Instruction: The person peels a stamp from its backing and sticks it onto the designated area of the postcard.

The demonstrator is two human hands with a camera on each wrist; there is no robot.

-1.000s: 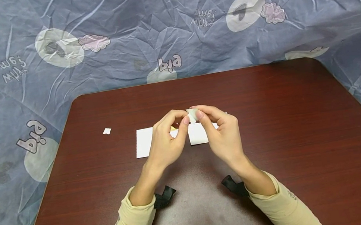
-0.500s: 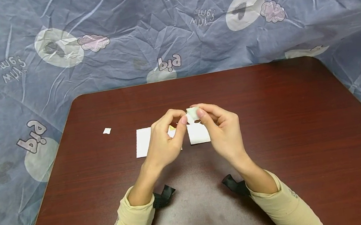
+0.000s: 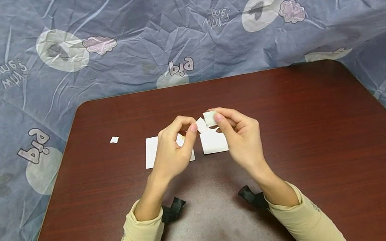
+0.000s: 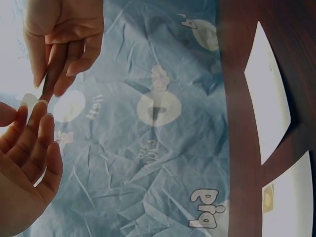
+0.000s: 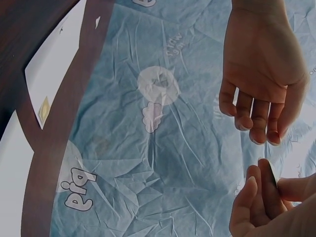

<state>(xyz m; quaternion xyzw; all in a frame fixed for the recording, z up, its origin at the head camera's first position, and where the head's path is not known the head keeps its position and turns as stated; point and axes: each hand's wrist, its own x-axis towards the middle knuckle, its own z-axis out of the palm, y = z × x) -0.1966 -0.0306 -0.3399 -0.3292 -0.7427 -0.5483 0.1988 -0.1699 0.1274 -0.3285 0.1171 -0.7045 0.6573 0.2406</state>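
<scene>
In the head view my left hand [image 3: 173, 151] pinches a small white paper scrap [image 3: 201, 125] between thumb and forefinger. My right hand [image 3: 242, 140] holds a pale square sticker [image 3: 210, 118] by its right edge, thumb toward me. The two pieces are side by side, raised above the table. Below them lie two white paper rectangles, a left one [image 3: 151, 153] partly behind my left hand and a right one [image 3: 214, 143] partly behind my right. A yellowish stamp-like square [image 4: 268, 198] sits in a corner of the left rectangle.
Another white scrap [image 3: 114, 140] lies toward the left on the dark red-brown table [image 3: 305, 122]. Beyond the table's far edge hangs a crumpled blue-grey printed sheet [image 3: 131, 31]. Black wrist pieces [image 3: 174, 210] show below each sleeve.
The white scrap and the pale sticker, overlapping a second ago, have come apart side by side. My right hand has moved right and slightly up, my left slightly left.
</scene>
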